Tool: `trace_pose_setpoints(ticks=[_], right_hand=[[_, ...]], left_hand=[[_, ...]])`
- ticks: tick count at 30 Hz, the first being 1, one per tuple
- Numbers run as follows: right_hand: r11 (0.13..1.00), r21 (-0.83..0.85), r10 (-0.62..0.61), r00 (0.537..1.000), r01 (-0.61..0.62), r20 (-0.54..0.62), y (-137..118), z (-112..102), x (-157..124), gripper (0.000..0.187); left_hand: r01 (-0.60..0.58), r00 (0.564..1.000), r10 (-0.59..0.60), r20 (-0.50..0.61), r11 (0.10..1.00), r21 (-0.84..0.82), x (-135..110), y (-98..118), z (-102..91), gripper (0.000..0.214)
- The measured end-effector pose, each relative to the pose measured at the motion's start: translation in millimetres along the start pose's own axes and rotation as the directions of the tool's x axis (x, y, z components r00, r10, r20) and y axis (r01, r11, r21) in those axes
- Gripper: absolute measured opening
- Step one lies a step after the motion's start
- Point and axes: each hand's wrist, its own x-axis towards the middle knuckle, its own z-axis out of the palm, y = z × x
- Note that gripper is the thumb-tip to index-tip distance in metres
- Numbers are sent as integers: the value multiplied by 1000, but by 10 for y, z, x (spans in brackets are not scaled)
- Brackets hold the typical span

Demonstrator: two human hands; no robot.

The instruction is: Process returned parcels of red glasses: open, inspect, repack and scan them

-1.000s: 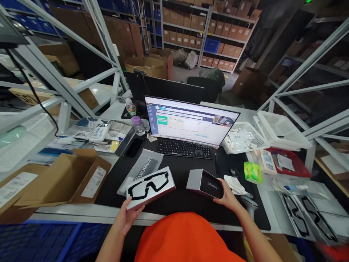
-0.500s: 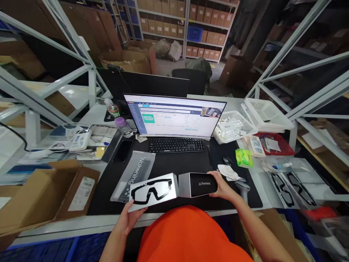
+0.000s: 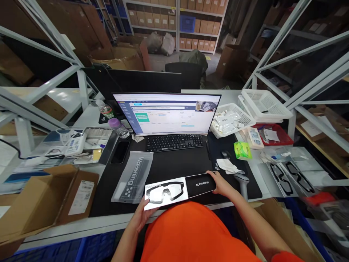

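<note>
My left hand [image 3: 144, 215] grips the near left end of a white sleeve [image 3: 166, 192] printed with black goggles. My right hand [image 3: 220, 183] holds the right end of a black inner box [image 3: 201, 184] with a white logo. The black box's left end meets the sleeve's open right end, and the two lie in one line on the black desk mat [image 3: 174, 167]. A clear plastic bag [image 3: 133, 177] with printed lettering lies just left of the sleeve. My orange clothing covers the near edge.
A lit monitor [image 3: 167, 113] and keyboard [image 3: 174, 142] stand behind. An open cardboard box [image 3: 46, 198] sits at left, a phone [image 3: 120, 151] and tray beside it. White baskets [image 3: 265, 105], a green packet [image 3: 241, 150], a barcode scanner [image 3: 241, 181] and more goggle sleeves [image 3: 290, 176] lie right.
The sleeve and the black box, apart a second ago, have come together end to end. Both hands moved inward, and the camera view shifted left and down.
</note>
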Motion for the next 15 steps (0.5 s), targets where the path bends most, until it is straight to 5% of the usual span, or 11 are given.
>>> trace_pose_setpoints(ticks=[9,15], right_hand=[[956,-226,182,983,-185,-36,-234,-8,-4,108],[935,-283,197,977,-212,-80,-351,-19,-59,94]], left_hand=[[51,999,-51,-15,998,-24,118,-70,-7,72],[-28,999,31,-7,965,259,106,-89,18,72]])
